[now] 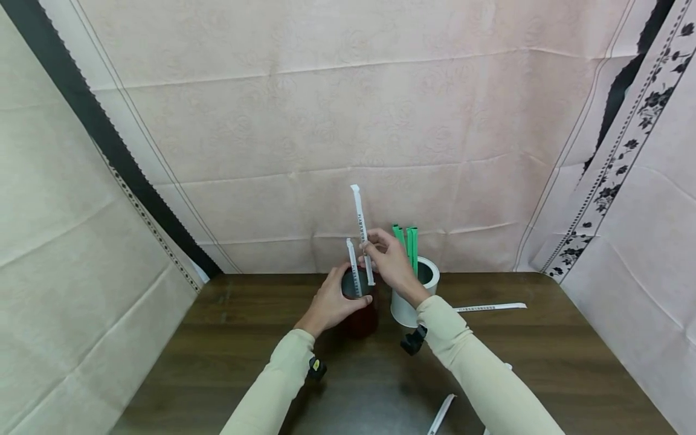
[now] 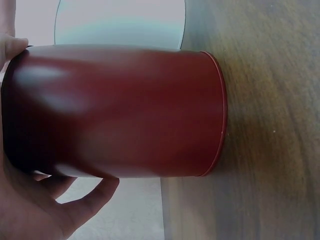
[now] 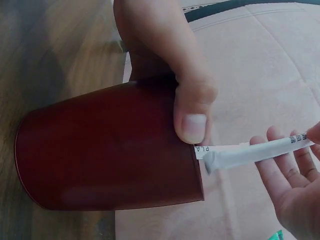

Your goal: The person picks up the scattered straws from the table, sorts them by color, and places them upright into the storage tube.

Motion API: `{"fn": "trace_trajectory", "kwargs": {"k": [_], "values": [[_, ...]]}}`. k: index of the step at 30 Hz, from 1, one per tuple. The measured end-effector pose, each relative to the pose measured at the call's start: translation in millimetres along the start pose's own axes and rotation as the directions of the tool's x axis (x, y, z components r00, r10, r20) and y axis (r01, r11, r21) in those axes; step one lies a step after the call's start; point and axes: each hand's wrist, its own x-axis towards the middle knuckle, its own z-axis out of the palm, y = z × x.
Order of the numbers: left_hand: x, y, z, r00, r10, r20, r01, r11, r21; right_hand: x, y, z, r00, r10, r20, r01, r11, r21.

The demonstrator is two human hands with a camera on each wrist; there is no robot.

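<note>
My left hand [image 1: 330,302] grips the dark red cup [image 2: 125,110] near its rim, thumb on one side and fingers on the other. One white paper-wrapped straw [image 1: 353,263] stands in this cup, its upper part sticking out. Above the cup's mouth, my right hand [image 1: 393,261] pinches a second white wrapped straw [image 1: 359,211] with printed letters, held nearly upright. In the right wrist view, the lower end of the held straw [image 3: 250,154] is right at the cup's rim, close to the left thumb [image 3: 194,125].
Just right of the red cup stands a white cup [image 1: 402,311] with several green straws [image 1: 412,244] in it, partly behind my right wrist. Loose wrapped straws lie on the wooden table, one at the right [image 1: 492,307] and another near the front [image 1: 441,414]. Cloth walls border the table.
</note>
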Motion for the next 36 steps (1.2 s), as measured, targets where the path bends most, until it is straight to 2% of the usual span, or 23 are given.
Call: {"fn": "trace_trajectory", "kwargs": {"k": [6, 13, 16, 22, 25, 28, 31, 36], "values": [[-1.0, 2.0, -1.5, 1.0, -0.01, 0.003, 0.01, 1.0, 0.006, -0.1, 10, 5, 1.0, -0.009, -0.023, 0.009, 1.0, -0.007], [-0.2, 2.0, 5.1, 1.0, -0.01, 0.009, 0.01, 1.0, 0.01, -2.5, 25, 3, 0.999, 0.007, -0.04, -0.008, 1.0, -0.02], [1.2, 1.6, 9.0, 1.0, -0.006, 0.009, 0.006, 1.0, 0.016, -4.0, 31, 1, 0.998, 0.016, -0.06, -0.019, 0.998, -0.055], [3.7, 3.6, 15.5, 1.0, 0.002, 0.017, -0.002, 1.0, -0.003, -15.1, 38, -8, 0.996, 0.031, -0.084, -0.035, 0.999, -0.038], [4.7, 4.8, 16.6, 1.0, 0.003, 0.016, -0.003, 1.0, -0.004, -24.5, 37, -19, 0.997, 0.019, -0.077, -0.025, 0.996, -0.082], [5.4, 4.9, 15.3, 1.0, 0.008, 0.008, -0.008, 1.0, 0.004, -35.2, 36, -34, 0.999, 0.003, -0.034, -0.007, 0.993, -0.116], [4.5, 4.2, 11.0, 1.0, 0.008, -0.005, -0.008, 1.0, 0.012, -47.0, 35, -49, 0.998, 0.021, 0.058, -0.013, 0.992, -0.125], [3.4, 0.8, 4.1, 0.999, -0.022, -0.025, 0.022, 0.999, 0.028, -70.7, 39, -66, 0.97, 0.079, 0.231, -0.034, 0.981, -0.193]]}}
